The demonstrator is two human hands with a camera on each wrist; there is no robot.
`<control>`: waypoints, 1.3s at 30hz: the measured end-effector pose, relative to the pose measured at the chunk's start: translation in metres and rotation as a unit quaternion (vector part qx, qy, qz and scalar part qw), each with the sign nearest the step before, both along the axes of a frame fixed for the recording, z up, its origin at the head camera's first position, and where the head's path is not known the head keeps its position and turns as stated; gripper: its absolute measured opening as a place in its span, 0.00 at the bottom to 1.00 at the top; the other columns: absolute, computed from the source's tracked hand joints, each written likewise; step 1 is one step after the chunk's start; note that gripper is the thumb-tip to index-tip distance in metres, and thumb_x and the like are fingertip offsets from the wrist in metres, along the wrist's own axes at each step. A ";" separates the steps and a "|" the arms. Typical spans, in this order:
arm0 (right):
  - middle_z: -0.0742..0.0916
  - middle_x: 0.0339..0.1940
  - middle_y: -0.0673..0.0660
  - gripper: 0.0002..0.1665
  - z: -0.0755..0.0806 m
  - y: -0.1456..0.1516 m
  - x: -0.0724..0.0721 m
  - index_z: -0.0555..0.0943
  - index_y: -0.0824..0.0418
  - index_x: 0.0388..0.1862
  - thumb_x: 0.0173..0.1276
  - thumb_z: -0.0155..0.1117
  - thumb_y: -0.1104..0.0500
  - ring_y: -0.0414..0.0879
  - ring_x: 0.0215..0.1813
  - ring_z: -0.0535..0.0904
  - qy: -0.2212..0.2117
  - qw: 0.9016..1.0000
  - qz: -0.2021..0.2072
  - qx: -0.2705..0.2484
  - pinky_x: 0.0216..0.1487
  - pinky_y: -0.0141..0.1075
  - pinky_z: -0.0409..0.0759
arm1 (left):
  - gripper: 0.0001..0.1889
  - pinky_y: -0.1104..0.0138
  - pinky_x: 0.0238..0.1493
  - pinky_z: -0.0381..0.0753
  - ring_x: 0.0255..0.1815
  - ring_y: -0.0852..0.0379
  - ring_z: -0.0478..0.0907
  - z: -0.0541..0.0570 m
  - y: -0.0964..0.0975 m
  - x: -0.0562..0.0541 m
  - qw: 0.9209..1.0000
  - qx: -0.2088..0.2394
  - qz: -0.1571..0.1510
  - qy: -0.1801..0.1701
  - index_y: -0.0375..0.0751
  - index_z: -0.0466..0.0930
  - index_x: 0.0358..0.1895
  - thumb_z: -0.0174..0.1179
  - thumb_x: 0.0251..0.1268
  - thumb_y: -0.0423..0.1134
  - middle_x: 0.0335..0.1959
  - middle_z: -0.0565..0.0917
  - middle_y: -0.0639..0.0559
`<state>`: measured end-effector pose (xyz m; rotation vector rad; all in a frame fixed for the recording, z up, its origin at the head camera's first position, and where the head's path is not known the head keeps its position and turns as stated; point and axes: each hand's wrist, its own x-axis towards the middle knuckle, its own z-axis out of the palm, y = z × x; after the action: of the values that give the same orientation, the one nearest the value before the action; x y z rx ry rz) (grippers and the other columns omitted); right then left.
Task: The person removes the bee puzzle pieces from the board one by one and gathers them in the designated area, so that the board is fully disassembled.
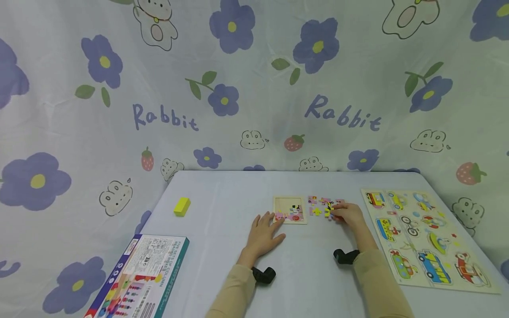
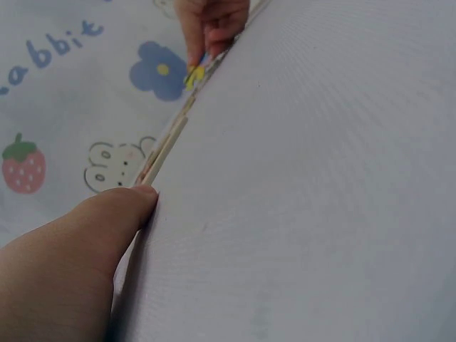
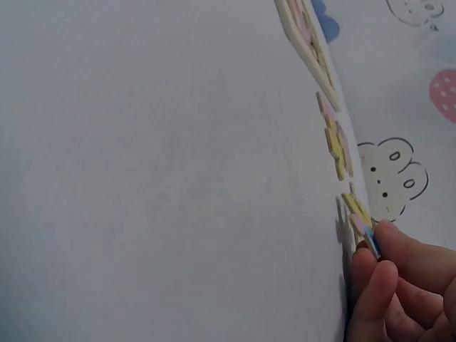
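Wooden tray [image 1: 283, 206] holds jigsaw pieces [image 1: 294, 217], left hand [image 1: 262, 234] spread at its edge, right hand [image 1: 351, 215] pinching a loose piece [image 3: 372, 241].

the left arm [image 1: 232, 291] is slanting far and rightward, the left grip [image 1: 262, 235] lying palm down, its fingers [image 1: 263, 222] splayed; the right arm [image 1: 379, 282] is slanting far and leftward, the right grip [image 1: 351, 215] pinching with curled fingers.
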<state>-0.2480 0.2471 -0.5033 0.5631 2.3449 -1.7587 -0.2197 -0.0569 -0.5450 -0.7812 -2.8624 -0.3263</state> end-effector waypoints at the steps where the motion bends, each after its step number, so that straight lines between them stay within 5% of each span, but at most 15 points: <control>1: 0.81 0.28 0.51 0.22 -0.001 0.000 0.001 0.75 0.73 0.53 0.61 0.63 0.63 0.35 0.22 0.75 0.001 1.000 0.000 0.014 0.25 0.26 0.77 | 0.28 0.52 0.70 0.49 0.70 0.49 0.55 0.000 0.000 0.000 1.000 -0.001 0.000 -0.002 0.58 0.67 0.65 0.47 0.63 0.61 0.66 0.67 0.49; 7: 0.81 0.22 0.51 0.19 -0.002 -0.003 0.002 0.79 0.71 0.45 0.58 0.66 0.59 0.37 0.20 0.74 0.024 0.990 0.022 0.140 0.23 0.28 0.73 | 0.28 0.52 0.70 0.48 0.70 0.49 0.55 0.000 0.000 0.000 1.000 0.001 0.000 0.000 0.58 0.67 0.65 0.48 0.63 0.61 0.66 0.66 0.48; 17: 0.84 0.35 0.62 0.19 0.001 -0.011 0.004 0.79 0.67 0.43 0.54 0.67 0.58 0.41 0.21 0.74 0.055 0.959 0.034 0.275 0.23 0.31 0.68 | 0.28 0.52 0.69 0.50 0.70 0.49 0.56 0.003 0.001 0.001 1.000 0.005 -0.003 0.005 0.57 0.68 0.65 0.48 0.63 0.60 0.65 0.67 0.48; 26: 0.82 0.38 0.63 0.20 0.001 -0.018 0.004 0.77 0.67 0.47 0.57 0.65 0.59 0.41 0.21 0.73 0.069 0.968 0.030 0.241 0.21 0.31 0.70 | 0.27 0.52 0.69 0.51 0.70 0.49 0.57 0.003 -0.001 0.001 1.000 0.007 -0.004 0.008 0.57 0.68 0.64 0.48 0.63 0.60 0.65 0.68 0.48; 31: 0.81 0.33 0.61 0.19 0.001 -0.033 -0.003 0.78 0.67 0.48 0.59 0.63 0.60 0.41 0.23 0.73 0.112 0.968 0.083 0.208 0.22 0.31 0.71 | 0.28 0.51 0.69 0.51 0.70 0.48 0.57 0.003 -0.001 0.001 1.000 0.005 -0.003 0.008 0.57 0.68 0.65 0.48 0.63 0.60 0.65 0.67 0.48; 39: 0.80 0.31 0.58 0.20 0.004 -0.067 -0.012 0.77 0.68 0.50 0.59 0.65 0.62 0.41 0.23 0.71 0.121 0.971 0.148 0.141 0.22 0.31 0.71 | 0.28 0.51 0.69 0.51 0.70 0.48 0.57 0.001 0.000 0.000 1.000 -0.001 -0.004 0.015 0.58 0.68 0.64 0.48 0.63 0.61 0.65 0.68 0.48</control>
<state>-0.2596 0.1803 -0.4995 0.0198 2.6957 -1.4432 -0.2193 -0.0574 -0.5441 -0.7912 -2.8334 -0.3107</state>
